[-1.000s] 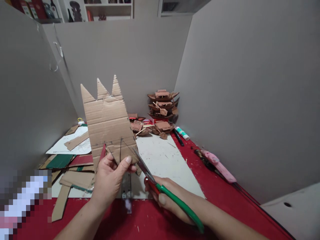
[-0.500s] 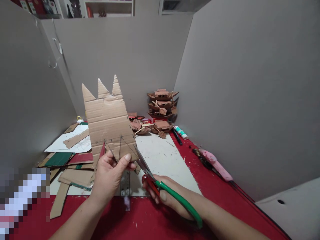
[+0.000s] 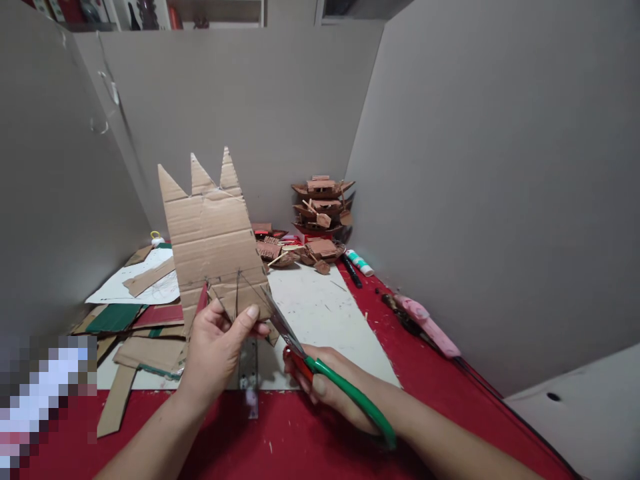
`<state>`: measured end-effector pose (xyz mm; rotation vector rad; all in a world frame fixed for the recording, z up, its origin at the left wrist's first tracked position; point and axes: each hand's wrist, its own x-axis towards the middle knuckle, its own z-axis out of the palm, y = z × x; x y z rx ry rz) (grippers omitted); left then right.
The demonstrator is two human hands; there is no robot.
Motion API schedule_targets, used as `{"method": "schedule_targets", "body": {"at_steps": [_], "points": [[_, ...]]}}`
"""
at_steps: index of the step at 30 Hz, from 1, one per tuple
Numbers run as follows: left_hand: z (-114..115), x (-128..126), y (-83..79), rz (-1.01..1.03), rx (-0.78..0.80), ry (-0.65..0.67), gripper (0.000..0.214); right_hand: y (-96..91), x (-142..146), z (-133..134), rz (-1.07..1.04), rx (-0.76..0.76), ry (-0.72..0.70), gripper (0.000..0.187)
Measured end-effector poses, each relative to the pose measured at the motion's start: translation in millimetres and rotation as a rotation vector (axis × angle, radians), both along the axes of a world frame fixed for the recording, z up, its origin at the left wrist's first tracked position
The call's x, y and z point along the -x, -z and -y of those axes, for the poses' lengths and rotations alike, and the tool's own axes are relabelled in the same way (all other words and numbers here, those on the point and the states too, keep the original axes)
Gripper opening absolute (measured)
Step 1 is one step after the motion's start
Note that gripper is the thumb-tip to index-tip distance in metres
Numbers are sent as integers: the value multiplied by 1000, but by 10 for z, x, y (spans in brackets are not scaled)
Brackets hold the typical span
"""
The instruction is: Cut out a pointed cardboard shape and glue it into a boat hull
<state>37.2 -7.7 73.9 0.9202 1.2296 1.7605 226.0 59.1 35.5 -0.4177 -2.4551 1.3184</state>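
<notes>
- Cardboard piece (image 3: 207,233): held up in front of the person, left of centre, standing almost upright with three cut points at its top; dark drawn lines mark its lower part.
- Left hand (image 3: 215,347): thumb and fingers pinched closed on the bottom of the cardboard, the thumb lying on its near face.
- Right hand (image 3: 347,365): fingers curled round the handles of the green-and-red scissors (image 3: 330,372); exactly how far the blades are parted I cannot tell.
- Scissors against the cardboard: half a second ago the tips lay about at its right edge; now they reach a little way over its face.
- Grips: both hands keep the same hold as in the two earlier views.
- Viewpoint: the whole scene sits slightly further left and higher than before, the shelf (image 3: 215,15) at the top more cropped.
- Surroundings: the ruler (image 3: 249,373) below the left hand, the cardboard scraps (image 3: 150,353) to the left and the stacked model boats (image 3: 323,210) at the back show no change among themselves.
</notes>
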Motion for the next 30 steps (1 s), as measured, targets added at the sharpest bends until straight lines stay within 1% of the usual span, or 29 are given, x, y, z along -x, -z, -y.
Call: {"method": "schedule_targets", "body": {"at_steps": [6,13,21,25,30], "points": [[-2,-3,-10,-7,16,-6,31,-36,9,9,23,-44,43,76],[-15,-12,-22,2,15,-25,32,-18,-3,12,29,-36,71,67],[-20,-12,1,-22,-4,-3,27,27,9,28,-20,23,67,62],[-27,-14,-4,-5,3,13,27,21,18,38,-11,62,83,64],[-26,3,-7,12,12,14,27,8,24,70,-42,102,92,61]]}}
